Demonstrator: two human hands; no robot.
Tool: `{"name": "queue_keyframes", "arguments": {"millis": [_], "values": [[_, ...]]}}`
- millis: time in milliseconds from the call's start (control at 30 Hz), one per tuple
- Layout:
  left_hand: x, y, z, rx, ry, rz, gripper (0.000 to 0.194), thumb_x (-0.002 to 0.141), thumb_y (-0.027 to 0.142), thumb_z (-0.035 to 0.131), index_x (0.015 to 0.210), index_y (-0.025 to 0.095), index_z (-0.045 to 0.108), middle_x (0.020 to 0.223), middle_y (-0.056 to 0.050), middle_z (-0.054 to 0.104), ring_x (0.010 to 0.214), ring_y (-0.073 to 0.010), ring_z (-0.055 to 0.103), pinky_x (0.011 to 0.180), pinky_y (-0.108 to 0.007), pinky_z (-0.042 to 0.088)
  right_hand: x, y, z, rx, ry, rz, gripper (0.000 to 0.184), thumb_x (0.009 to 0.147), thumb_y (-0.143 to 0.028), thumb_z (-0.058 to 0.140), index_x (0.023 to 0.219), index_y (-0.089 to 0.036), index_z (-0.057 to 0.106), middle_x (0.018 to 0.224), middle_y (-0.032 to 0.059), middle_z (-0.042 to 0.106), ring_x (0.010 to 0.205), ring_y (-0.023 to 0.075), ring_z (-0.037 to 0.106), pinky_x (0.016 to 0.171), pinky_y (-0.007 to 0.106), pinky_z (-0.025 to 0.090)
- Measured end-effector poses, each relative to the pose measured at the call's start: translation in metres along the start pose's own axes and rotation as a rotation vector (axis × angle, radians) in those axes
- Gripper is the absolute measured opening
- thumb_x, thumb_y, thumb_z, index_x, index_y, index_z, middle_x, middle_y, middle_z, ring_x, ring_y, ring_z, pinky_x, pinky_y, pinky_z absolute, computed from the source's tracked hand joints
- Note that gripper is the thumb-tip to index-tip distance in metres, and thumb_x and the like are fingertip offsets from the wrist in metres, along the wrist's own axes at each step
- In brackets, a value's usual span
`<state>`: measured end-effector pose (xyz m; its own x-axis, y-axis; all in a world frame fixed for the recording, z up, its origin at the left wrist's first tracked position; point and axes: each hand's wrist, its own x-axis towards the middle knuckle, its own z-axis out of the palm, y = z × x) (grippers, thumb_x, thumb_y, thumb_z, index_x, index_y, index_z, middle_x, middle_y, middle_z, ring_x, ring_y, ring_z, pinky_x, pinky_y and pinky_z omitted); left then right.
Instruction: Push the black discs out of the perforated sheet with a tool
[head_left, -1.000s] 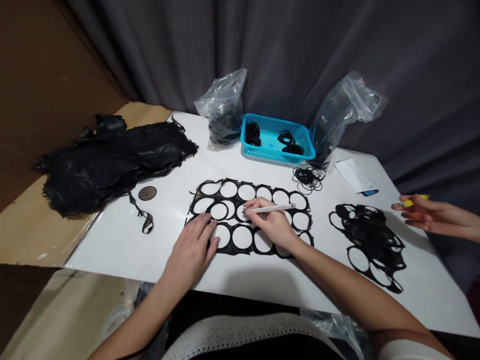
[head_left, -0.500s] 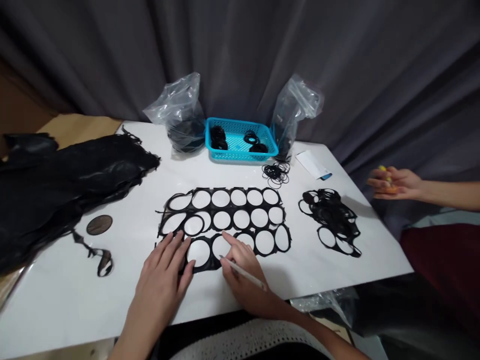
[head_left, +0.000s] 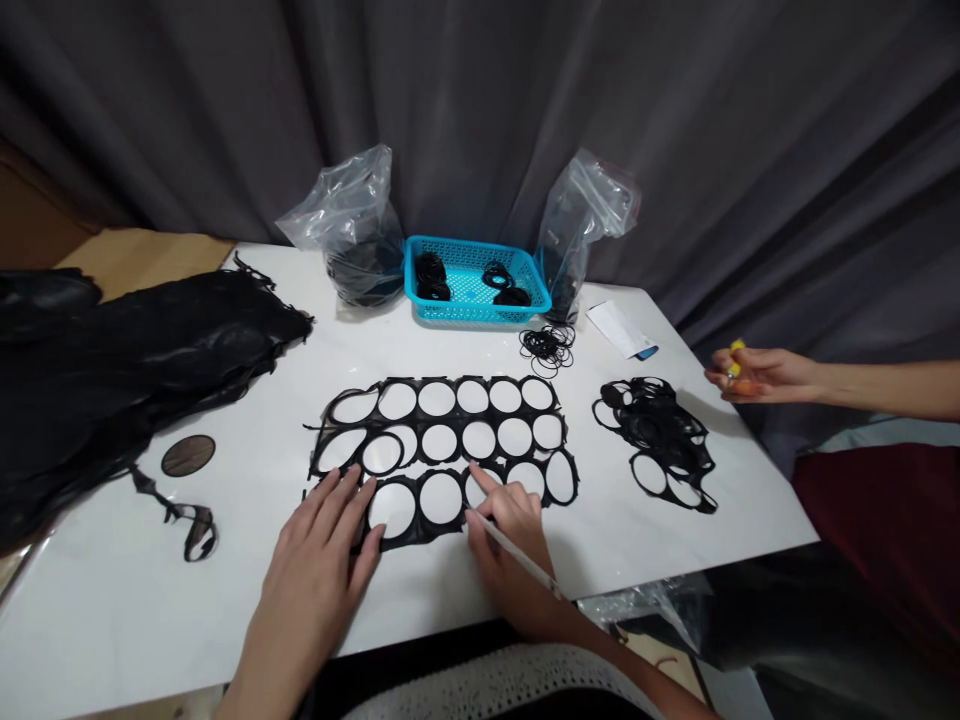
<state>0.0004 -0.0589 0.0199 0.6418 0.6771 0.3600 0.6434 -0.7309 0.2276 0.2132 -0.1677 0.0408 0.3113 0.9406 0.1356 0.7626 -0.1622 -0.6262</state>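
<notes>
A black rubber sheet (head_left: 450, 415) punched with rows of round holes lies flat in the middle of the white table (head_left: 120, 590). My left hand (head_left: 322, 555) lies flat on its near left corner, fingers spread and pressing it down. My right hand (head_left: 506, 545) rests on the sheet's near edge, its forefinger stretched onto the rubber, and it grips a thin white pen-like tool (head_left: 517, 553) that points back toward me.
A heap of black rubber sheets (head_left: 112, 370) covers the left. At the back stand a blue basket (head_left: 474, 285) with black rings, two clear bags (head_left: 352, 235), and loose thin rings (head_left: 547, 347). A crumpled punched sheet (head_left: 660, 440) lies right. Another person's hand (head_left: 750, 372) holds something yellow.
The view has swung right and down. My right hand drew back from the sheet's middle to its near edge, turning the white tool toward me. The other person's hand shifted.
</notes>
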Motion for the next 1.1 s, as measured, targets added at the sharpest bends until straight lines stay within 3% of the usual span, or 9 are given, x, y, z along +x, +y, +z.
{"name": "queue_keyframes", "arguments": {"millis": [133,267,400,533,633,700,767,900,1100], "values": [[0.000,-0.001,0.000,0.005,0.001,0.006,0.046,0.101,0.042,0.045,0.142,0.020,0.050,0.142,-0.014,0.059,0.134,-0.0371,0.051,0.099,-0.053,0.048,-0.002,0.008,-0.004,-0.008,0.015,0.043,0.019,0.097,-0.022,0.048,0.113,-0.024,0.058,0.104,0.0095,0.073,0.086,0.0269,0.057,0.078,0.045,0.042],[-0.001,0.004,-0.002,0.006,-0.034,-0.014,0.046,0.101,0.040,0.048,0.142,0.021,0.048,0.143,-0.014,0.057,0.135,-0.0369,0.049,0.103,-0.055,0.047,0.002,0.003,-0.003,0.041,-0.017,-0.069,0.013,0.098,-0.021,0.047,0.086,-0.024,0.052,0.136,0.0099,0.064,0.098,0.0276,0.057,0.084,0.048,0.042],[-0.002,0.013,-0.015,-0.067,-0.001,-0.031,0.039,0.101,0.028,0.051,0.139,0.021,0.049,0.144,-0.014,0.055,0.136,-0.0332,0.049,0.107,-0.053,0.047,0.014,-0.008,0.002,0.106,-0.097,-0.255,0.014,0.097,-0.019,0.049,0.084,-0.024,0.048,0.144,0.0074,0.059,0.114,0.0289,0.056,0.094,0.050,0.040],[-0.007,0.019,-0.033,-0.142,0.142,-0.068,0.036,0.098,0.014,0.054,0.132,0.024,0.053,0.135,-0.011,0.059,0.128,-0.0281,0.055,0.110,-0.053,0.045,0.034,-0.015,-0.006,0.124,0.063,-0.300,0.014,0.093,-0.016,0.052,0.082,-0.024,0.050,0.144,0.0098,0.058,0.133,0.0348,0.048,0.104,0.058,0.031],[-0.011,0.018,-0.042,-0.157,0.170,-0.076,0.037,0.096,0.010,0.056,0.130,0.025,0.055,0.129,-0.009,0.062,0.124,-0.0268,0.057,0.110,-0.053,0.045,0.052,-0.019,-0.020,0.127,0.153,-0.341,0.011,0.093,-0.017,0.054,0.084,-0.024,0.054,0.147,0.0101,0.056,0.141,0.0369,0.041,0.108,0.061,0.027],[-0.013,0.017,-0.043,-0.181,0.139,-0.083,0.034,0.096,0.011,0.055,0.128,0.024,0.055,0.127,-0.010,0.062,0.123,-0.0262,0.057,0.110,-0.052,0.046,0.063,-0.021,-0.025,0.136,0.099,-0.383,0.009,0.094,-0.019,0.055,0.087,-0.024,0.056,0.142,0.0102,0.059,0.137,0.0354,0.047,0.108,0.058,0.031],[-0.012,0.016,-0.039,-0.191,0.076,-0.090,0.030,0.098,0.015,0.054,0.127,0.022,0.056,0.128,-0.011,0.062,0.124,-0.0266,0.057,0.109,-0.051,0.047,0.073,-0.023,-0.022,0.199,-0.043,-0.386,0.010,0.097,-0.022,0.054,0.088,-0.025,0.057,0.133,0.0096,0.064,0.126,0.0307,0.056,0.103,0.052,0.040],[-0.007,0.015,-0.025,-0.137,-0.035,-0.086,0.032,0.100,0.023,0.052,0.131,0.019,0.056,0.137,-0.015,0.058,0.129,-0.0306,0.054,0.108,-0.052,0.048,0.086,-0.024,0.002,0.393,-0.334,-0.349,0.015,0.098,-0.024,0.054,0.084,-0.024,0.057,0.118,0.0077,0.068,0.110,0.0228,0.065,0.091,0.040,0.051],[-0.002,0.015,-0.011,-0.049,-0.085,-0.065,0.038,0.100,0.030,0.054,0.135,0.015,0.056,0.142,-0.016,0.056,0.133,-0.0328,0.051,0.110,-0.052,0.046,0.094,-0.023,0.025,0.432,-0.375,-0.286,0.014,0.095,-0.021,0.056,0.081,-0.023,0.058,0.104,0.0051,0.068,0.101,0.0203,0.065,0.092,0.038,0.049]]}}
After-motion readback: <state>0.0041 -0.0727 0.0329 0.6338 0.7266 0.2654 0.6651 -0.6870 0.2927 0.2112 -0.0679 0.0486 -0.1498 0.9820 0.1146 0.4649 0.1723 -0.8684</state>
